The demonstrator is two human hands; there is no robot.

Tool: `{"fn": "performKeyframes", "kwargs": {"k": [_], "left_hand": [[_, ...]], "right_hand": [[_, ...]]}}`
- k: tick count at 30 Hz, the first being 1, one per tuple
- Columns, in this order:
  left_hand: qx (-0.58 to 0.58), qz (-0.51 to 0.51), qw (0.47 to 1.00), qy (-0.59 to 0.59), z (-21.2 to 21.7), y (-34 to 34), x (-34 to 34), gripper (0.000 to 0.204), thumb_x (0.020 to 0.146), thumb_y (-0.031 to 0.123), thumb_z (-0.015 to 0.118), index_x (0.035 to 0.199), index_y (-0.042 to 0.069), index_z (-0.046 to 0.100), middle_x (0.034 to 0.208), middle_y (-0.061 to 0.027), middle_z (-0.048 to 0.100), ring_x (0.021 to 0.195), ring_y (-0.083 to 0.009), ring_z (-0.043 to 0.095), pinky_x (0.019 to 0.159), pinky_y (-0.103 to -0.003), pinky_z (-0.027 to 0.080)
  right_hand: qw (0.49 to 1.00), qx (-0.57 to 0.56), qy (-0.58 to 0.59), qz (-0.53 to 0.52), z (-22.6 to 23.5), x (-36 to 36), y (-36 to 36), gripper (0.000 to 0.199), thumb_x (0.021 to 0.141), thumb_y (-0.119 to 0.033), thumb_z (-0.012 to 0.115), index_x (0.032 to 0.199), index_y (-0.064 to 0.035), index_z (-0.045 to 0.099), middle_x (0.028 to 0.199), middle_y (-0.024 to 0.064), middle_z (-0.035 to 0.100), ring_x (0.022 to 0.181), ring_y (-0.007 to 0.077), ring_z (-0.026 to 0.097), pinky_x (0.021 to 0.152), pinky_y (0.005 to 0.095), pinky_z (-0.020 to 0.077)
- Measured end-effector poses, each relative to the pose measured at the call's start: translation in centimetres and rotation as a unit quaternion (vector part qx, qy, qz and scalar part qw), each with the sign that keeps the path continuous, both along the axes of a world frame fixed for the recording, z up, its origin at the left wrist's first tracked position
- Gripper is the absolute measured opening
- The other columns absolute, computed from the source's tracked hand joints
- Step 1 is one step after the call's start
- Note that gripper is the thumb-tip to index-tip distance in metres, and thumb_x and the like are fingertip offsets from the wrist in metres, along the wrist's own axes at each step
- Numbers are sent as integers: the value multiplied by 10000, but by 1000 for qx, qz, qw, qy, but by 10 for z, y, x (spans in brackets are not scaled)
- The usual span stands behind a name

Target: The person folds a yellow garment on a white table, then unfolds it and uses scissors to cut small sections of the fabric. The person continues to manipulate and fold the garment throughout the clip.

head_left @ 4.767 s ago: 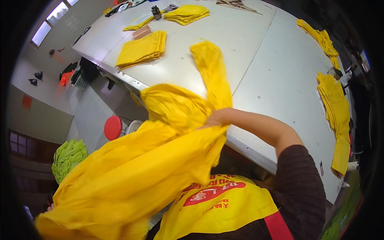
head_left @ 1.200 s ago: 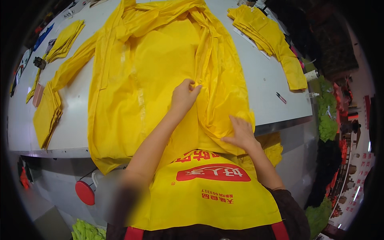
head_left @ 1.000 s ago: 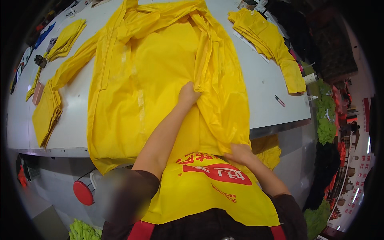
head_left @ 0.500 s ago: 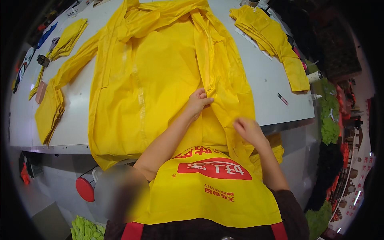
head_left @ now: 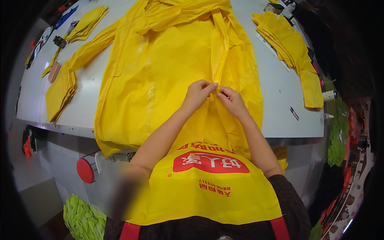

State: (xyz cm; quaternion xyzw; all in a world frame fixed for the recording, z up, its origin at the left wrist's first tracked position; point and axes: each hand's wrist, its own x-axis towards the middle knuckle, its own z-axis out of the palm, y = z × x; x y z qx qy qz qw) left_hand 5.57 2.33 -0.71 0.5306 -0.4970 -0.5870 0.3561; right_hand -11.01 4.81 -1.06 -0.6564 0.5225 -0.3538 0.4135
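Note:
A large yellow raincoat-like garment point(head_left: 176, 60) lies spread over the white table point(head_left: 86, 90), its lower end hanging over the near edge. My left hand point(head_left: 199, 94) pinches the front edge strip of the garment, right of the middle. Close beside it, my right hand point(head_left: 232, 101) is closed with thumb and fingers together at the same edge. The fingertips of both hands nearly meet there. Whether anything small sits between them is too fine to make out. One yellow sleeve point(head_left: 90, 50) stretches out to the left.
Folded yellow pieces point(head_left: 286, 42) are stacked at the right, near a pen-like tool point(head_left: 294, 113) and a thread spool point(head_left: 329, 95). Another yellow stack point(head_left: 89, 22) lies at the far left, by a small dark object point(head_left: 59, 41). A red stool point(head_left: 85, 170) stands below the table's near edge.
My right hand has come up and left from the garment's right side to join my left hand at the front edge. The whole view has shifted slightly.

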Motion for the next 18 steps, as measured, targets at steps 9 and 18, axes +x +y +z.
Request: {"fn": "performKeyframes", "kwargs": {"k": [9, 18], "left_hand": [[277, 60, 931, 232, -19, -14, -6, 229, 815, 289, 652, 789, 83, 555, 659, 8, 537, 577, -61, 547, 467, -198, 488], [226, 55, 961, 148, -10, -14, -10, 196, 803, 267, 656, 795, 83, 587, 664, 6, 540, 552, -71, 516, 499, -195, 442]], "right_hand": [[981, -131, 110, -94, -5, -11, -3, 179, 797, -134, 626, 934, -23, 596, 808, 85, 578, 752, 192, 545, 647, 278, 453], [880, -362, 304, 47, 26, -5, -16, 203, 678, -89, 705, 873, -115, 655, 859, 54, 575, 778, 230, 541, 665, 310, 463]]}}
